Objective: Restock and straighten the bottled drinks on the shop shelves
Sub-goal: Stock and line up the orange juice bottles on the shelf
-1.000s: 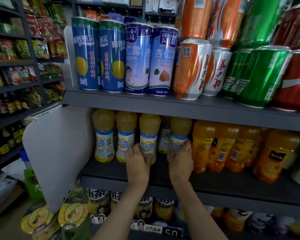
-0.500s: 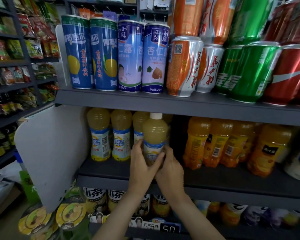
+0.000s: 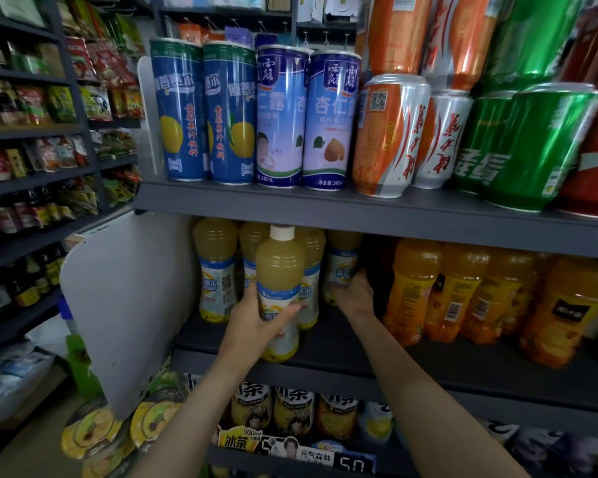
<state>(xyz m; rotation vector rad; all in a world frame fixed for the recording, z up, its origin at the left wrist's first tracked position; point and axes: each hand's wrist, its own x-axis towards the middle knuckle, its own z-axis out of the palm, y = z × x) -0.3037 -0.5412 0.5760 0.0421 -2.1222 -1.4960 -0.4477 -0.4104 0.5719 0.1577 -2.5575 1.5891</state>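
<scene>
- We note the left hand [image 3: 256, 317] wrapped around a white-capped yellow juice bottle [image 3: 279, 291], upright at the middle shelf [image 3: 428, 365] front edge.
- We note the right hand [image 3: 354, 293] reaching deeper, fingers curled on a rear juice bottle [image 3: 340, 267].

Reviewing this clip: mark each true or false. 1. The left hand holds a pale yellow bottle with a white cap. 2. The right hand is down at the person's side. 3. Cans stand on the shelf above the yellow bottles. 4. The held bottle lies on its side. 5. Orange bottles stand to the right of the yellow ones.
1. True: the left hand grips the white-capped bottle round its label.
2. False: the right hand reaches into the shelf and grips another yellow bottle.
3. True: the cans stand above.
4. False: it is upright.
5. True: the orange bottles stand there.
</scene>
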